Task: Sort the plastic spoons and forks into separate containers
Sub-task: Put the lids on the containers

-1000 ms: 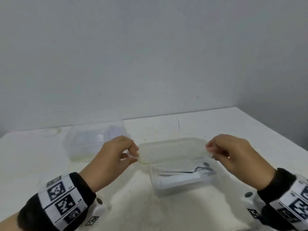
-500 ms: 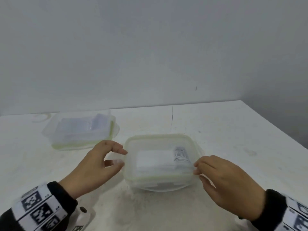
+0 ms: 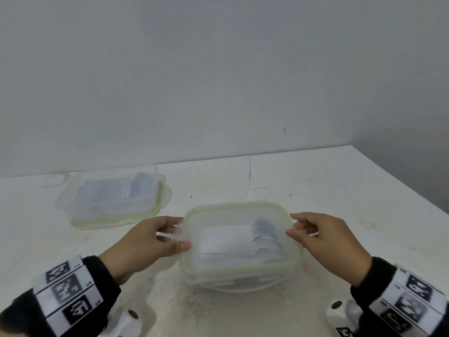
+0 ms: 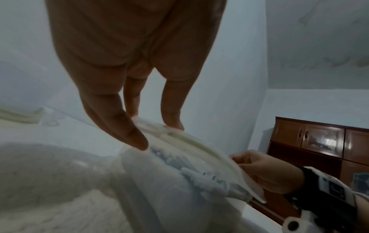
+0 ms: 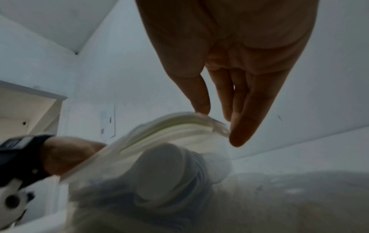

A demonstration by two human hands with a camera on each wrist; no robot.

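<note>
- Both hands are at the near container [image 3: 239,268], a clear plastic box sitting on the white table [image 3: 340,190] right in front of the person.
- The left hand [image 3: 143,242] pinches the lid [image 3: 218,215] at its left edge: thumb on the near corner, fingers curled around the side tab.
- From the left wrist view, thumb and fingers [image 4: 171,113] bear on the pale green-rimmed lid edge [image 4: 199,146], with the box wall below it.
- The right hand [image 3: 328,239] is at the opposite edge, fingers curled narrow, tips pinching the lid's right tab.
- The right wrist view shows the thumb [image 5: 201,100] on top of the rim and the fingers [image 5: 245,126] against the tab [image 5: 219,127].
- The lid lies roughly level over the box; whether it is fully seated, I can't tell.
- Through the cloudy plastic, white plastic cutlery [image 3: 266,235] lies stacked inside, heads fanned in a row toward the right; spoons or forks is hard to call from above.
- In the left wrist view, those look like fork tines [image 4: 209,178] under the lid.
- Further back on the left, well apart, a second container [image 3: 114,198] rests on the table with its lid on and pale items inside, too blurred to name.
</note>
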